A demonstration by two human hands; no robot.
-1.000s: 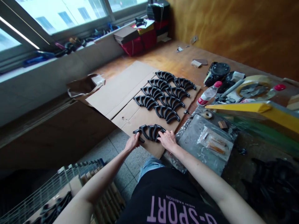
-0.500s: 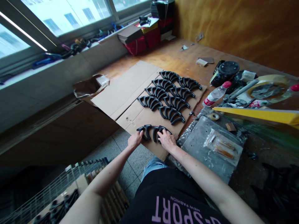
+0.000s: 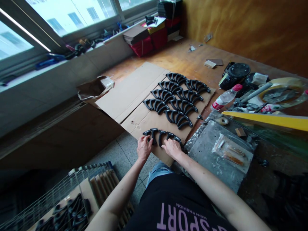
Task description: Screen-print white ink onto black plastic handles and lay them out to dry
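Note:
In the head view, a short row of black curved handles lies near the front edge of a cardboard sheet [image 3: 141, 120]. My left hand [image 3: 144, 148] is at the left end of this row, its bent fingers and thumb around the leftmost handle [image 3: 146, 132], which they partly cover. My right hand [image 3: 172, 148] grips the handle at the right end [image 3: 173, 136] with curled fingers, and its palm hides part of that piece. Between the hands, a middle handle [image 3: 161, 137] lies uncovered. Farther up the sheet, several fanned groups of the same handles [image 3: 179, 104] lie in two columns.
Right of the cardboard are a grey work plate [image 3: 204, 138], a tape roll [image 3: 223, 121], a plastic bottle [image 3: 226, 98] and a dark tub [image 3: 237, 73]. A yellow bar [image 3: 267, 120] runs along the right. A wire rack [image 3: 79, 183] holding more black parts stands at lower left.
My left hand has shifted right and turned more upright, its fingers now over the leftmost handles. My right hand has moved slightly, and the right-end handles are spread farther apart.

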